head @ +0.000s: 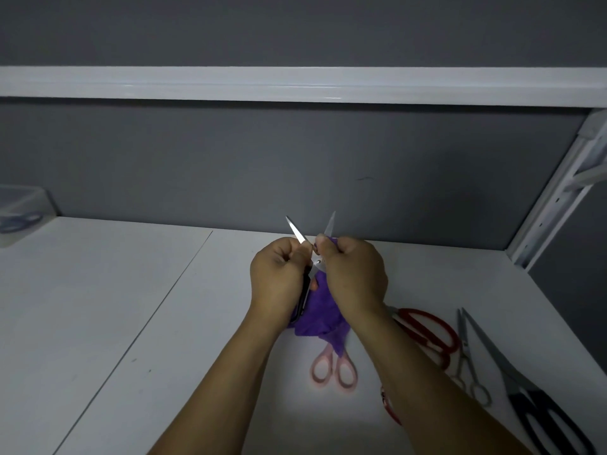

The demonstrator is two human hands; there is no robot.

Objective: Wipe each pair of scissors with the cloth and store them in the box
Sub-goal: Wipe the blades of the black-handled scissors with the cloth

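Note:
My left hand (279, 277) grips a pair of scissors (297, 232) with dark handles, held upright above the white table with its blades spread apart and pointing away from me. My right hand (353, 274) holds the purple cloth (317, 315) pinched around the right blade near the pivot. The rest of the cloth hangs down between my wrists. A clear plastic box (19, 208) stands at the far left edge with a blue-handled pair of scissors (19, 221) inside it.
On the table near me lie pink-handled scissors (335, 369), red-handled scissors (427, 333), thin silver scissors (468, 359) and large black-handled scissors (532, 405). A grey back wall, a white shelf (295, 85) overhead and a white bracket (558, 198) at the right enclose the space.

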